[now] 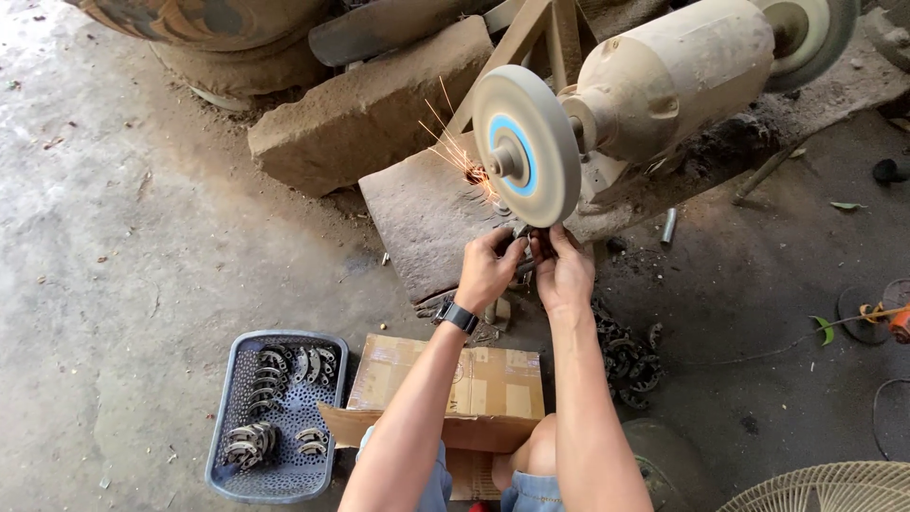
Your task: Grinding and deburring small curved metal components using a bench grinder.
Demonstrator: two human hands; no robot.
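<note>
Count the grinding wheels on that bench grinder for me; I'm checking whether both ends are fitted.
2: one grinding wheel at the near end above both hands, throwing sparks; a second wheel at the far end, partly cut off by the frame.

A grey plastic basket sits on the concrete floor at lower left, holding curved metal pieces in small stacks. Just right of it lies a cardboard box with its flap open. A pile of dark metal parts lies on the floor to the right. A big stone block rests at the top, beside an old tyre. A fan guard shows at the bottom right corner
</note>
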